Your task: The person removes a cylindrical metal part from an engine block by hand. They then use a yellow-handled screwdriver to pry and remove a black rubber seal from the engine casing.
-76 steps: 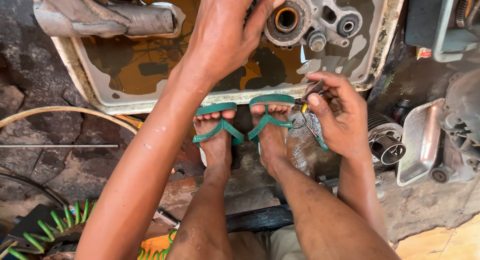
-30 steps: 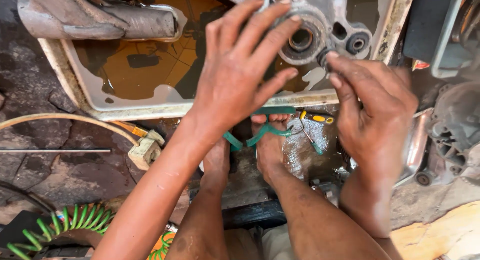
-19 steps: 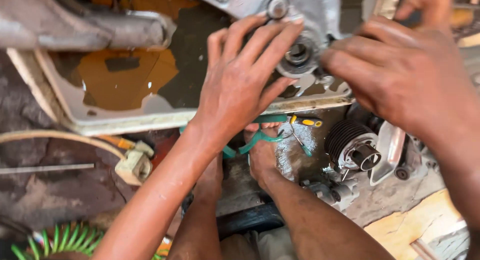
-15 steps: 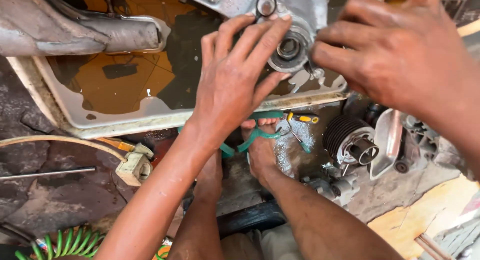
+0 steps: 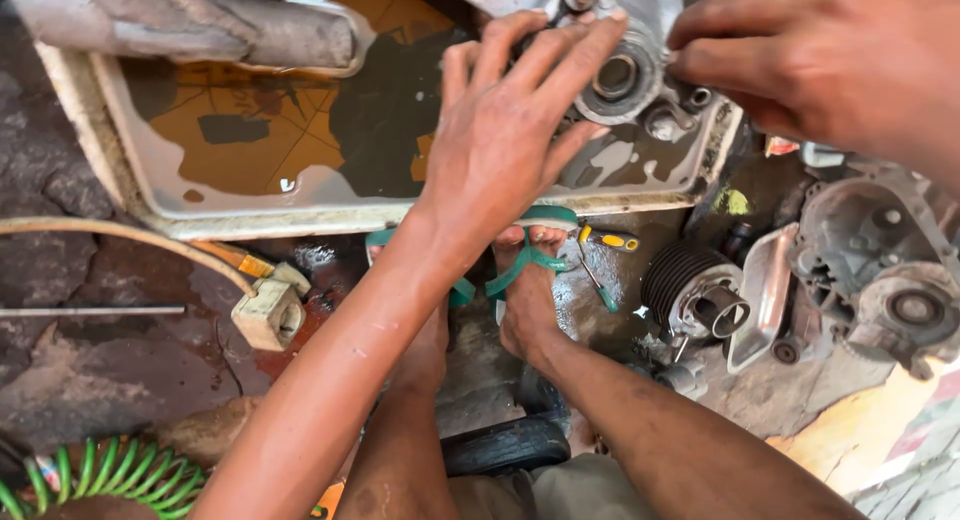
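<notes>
- Pressing my left hand (image 5: 505,150) flat over the grey engine case (image 5: 640,90), fingers spread wide and gripping nothing, so the part stays put in the tray while I work at it
- My fingertips (image 5: 600,30) lie along the rim of the round bearing seat (image 5: 615,78), which steadies that end
- My right hand (image 5: 830,70) comes in from the upper right with fingers curled narrow toward the small fittings beside the bearing; I cannot tell whether anything is pinched between them
- The case sits at the far right corner of the shallow metal tray (image 5: 300,215), where dark oily liquid pools so drips are caught
- My feet in green sandals (image 5: 530,255) rest just below the tray edge, bracing me close
- A small yellow-handled screwdriver (image 5: 610,242) lies beside my foot, within reach
- A finned cylinder (image 5: 690,290) and another grey casing (image 5: 880,270) wait on the ground to the right, apart from the tray
</notes>
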